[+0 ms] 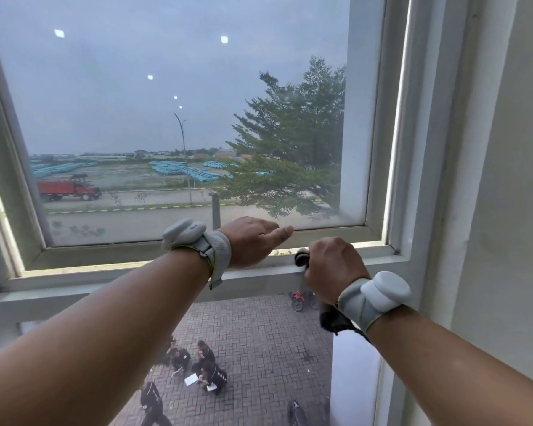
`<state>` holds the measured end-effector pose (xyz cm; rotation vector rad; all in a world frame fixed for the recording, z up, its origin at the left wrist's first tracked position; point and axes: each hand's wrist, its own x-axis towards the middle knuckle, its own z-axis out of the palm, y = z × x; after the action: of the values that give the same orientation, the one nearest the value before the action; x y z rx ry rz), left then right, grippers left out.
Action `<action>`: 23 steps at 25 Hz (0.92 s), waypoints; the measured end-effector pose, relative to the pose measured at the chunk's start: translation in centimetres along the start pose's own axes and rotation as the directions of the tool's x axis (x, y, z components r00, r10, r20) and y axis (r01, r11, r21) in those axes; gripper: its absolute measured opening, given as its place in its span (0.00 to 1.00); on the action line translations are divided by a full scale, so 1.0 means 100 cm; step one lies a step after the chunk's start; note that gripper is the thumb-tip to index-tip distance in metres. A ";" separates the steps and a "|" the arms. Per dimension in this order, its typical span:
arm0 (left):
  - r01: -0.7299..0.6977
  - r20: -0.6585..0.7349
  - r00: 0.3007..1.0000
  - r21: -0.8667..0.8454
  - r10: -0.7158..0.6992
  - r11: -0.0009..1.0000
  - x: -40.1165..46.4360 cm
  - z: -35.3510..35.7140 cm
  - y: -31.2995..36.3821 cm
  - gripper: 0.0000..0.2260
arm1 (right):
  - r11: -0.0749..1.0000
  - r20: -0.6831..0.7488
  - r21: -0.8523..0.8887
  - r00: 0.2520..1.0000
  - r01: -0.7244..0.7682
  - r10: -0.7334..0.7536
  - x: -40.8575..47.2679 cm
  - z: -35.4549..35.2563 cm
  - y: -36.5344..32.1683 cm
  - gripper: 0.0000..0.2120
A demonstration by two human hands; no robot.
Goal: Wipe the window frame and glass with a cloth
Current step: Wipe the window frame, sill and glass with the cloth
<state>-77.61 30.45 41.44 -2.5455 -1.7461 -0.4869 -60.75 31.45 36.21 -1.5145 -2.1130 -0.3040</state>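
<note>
Right hand (333,265) curled into a fist around a dark cloth (302,257), knuckles up, on the bottom rail of the white window frame (136,256) near its right corner. Cloth bunched inside the grip: one dark fold poking out past the fingers on the left side, touching the rail; the rest hanging below the wrist, under the grey wrist strap (373,298). Left hand (253,241) just beside, to the left, resting palm-down on the same rail, fingers mostly hidden over the far edge, thumb (282,233) straight and pointing right along the base of the glass pane (166,118). Nothing gripped there. A second strap (197,244) on the left wrist.
</note>
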 end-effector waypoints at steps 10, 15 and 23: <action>0.063 -0.047 0.996 -0.149 -0.071 0.987 -0.066 -0.047 -0.075 0.26 | 0.988 -0.002 0.101 0.993 0.120 -0.120 0.002 0.017 -0.147 0.12; 0.122 -0.043 0.991 -0.107 -0.127 0.987 -0.086 -0.057 -0.117 0.26 | 0.987 0.015 0.112 0.993 0.119 -0.121 0.002 0.022 -0.193 0.12; 0.134 -0.051 0.989 -0.062 -0.137 0.989 -0.104 -0.065 -0.147 0.26 | 0.977 0.057 0.158 0.986 0.145 -0.155 0.001 0.019 -0.245 0.12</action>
<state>-96.06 25.34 42.52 -2.4353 -1.9218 -0.6161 -84.08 23.86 37.48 -1.2984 -2.2548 -0.1399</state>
